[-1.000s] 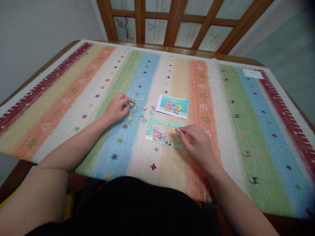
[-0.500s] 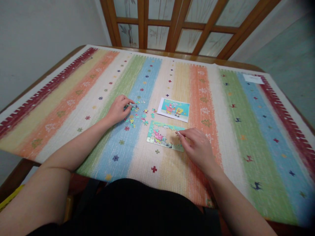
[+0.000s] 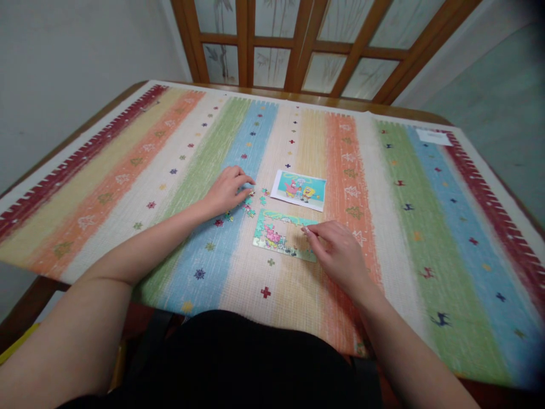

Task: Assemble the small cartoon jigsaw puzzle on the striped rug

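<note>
My left hand (image 3: 229, 190) reaches over a scatter of loose jigsaw puzzle pieces (image 3: 250, 211). Its thumb and index finger are slightly apart, with a piece at the tips; part of the pile lies hidden under the hand. Over the right side of a partly assembled jigsaw puzzle (image 3: 260, 234), my right hand (image 3: 338, 244) pinches a small puzzle piece (image 3: 305, 230) between thumb and index finger. The puzzle has a turquoise border and a pink cluster at left, while tablecloth shows through its middle. Just above it lies a printed cartoon reference picture (image 3: 301, 190).
A striped tablecloth (image 3: 204, 318) with small printed figures covers the table. Near the far right corner lies a white paper (image 3: 433, 137). A wooden door with glass panes (image 3: 272, 62) stands behind the table, and walls flank it.
My left hand has moved right across the loose pieces, covering more of them. My right hand stays nearly still over the puzzle. The view has shifted slightly.
</note>
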`<state>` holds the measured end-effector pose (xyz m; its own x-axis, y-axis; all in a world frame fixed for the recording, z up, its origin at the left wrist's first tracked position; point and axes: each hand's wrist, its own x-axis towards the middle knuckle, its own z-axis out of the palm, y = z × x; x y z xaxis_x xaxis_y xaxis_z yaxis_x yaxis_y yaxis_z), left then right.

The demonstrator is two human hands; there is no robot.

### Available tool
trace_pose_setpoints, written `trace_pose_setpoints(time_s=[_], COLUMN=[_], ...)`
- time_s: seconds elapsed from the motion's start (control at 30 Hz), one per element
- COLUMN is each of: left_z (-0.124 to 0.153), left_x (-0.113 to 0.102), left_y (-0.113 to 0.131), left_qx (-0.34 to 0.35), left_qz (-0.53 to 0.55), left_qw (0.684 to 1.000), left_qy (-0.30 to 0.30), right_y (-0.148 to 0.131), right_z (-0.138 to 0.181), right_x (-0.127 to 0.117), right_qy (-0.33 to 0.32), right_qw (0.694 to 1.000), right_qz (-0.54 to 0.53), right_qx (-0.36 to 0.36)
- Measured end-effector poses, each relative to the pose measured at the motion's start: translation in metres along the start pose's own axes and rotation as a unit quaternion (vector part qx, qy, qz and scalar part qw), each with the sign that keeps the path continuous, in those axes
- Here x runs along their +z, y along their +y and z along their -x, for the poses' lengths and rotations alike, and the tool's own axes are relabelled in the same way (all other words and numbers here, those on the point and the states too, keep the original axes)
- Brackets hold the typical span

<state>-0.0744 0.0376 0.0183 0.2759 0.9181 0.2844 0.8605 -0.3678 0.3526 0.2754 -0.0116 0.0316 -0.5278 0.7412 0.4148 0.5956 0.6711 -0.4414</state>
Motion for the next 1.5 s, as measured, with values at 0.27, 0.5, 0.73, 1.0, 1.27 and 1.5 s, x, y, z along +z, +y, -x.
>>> trace_pose_setpoints(time_s=[0.27,0.5,0.73,1.0,1.27,1.5], left_z=[-0.027,-0.033,-0.037,-0.041,-0.046,-0.049], left_x=[0.024,0.029,0.035,0.024,0.014,0.008], left_y=[0.024,0.033,0.016,0.014,0.018,0.033], left_qx=[-0.069,-0.1,-0.085,-0.006,0.074,0.185], left_qz=[-0.051,-0.057,-0.033,-0.092,-0.116,-0.207], left_qw=[0.996,0.993,0.995,0.994,0.985,0.952], left_qy=[-0.029,-0.04,-0.031,-0.058,-0.106,-0.126], right_y=[0.0,0.0,0.001,0.0,0.0,-0.001], right_z=[0.0,0.0,0.0,-0.001,0.0,-0.001], right_x=[-0.003,-0.004,-0.005,-0.004,-0.004,-0.004], right_qy=[-0.001,-0.006,-0.014,-0.02,-0.02,-0.021], right_qw=[1.0,1.0,1.0,1.0,0.999,0.999], right_qz=[-0.005,-0.005,-0.008,-0.013,-0.013,-0.014], right_qx=[0.009,0.012,0.024,0.021,0.024,0.031])
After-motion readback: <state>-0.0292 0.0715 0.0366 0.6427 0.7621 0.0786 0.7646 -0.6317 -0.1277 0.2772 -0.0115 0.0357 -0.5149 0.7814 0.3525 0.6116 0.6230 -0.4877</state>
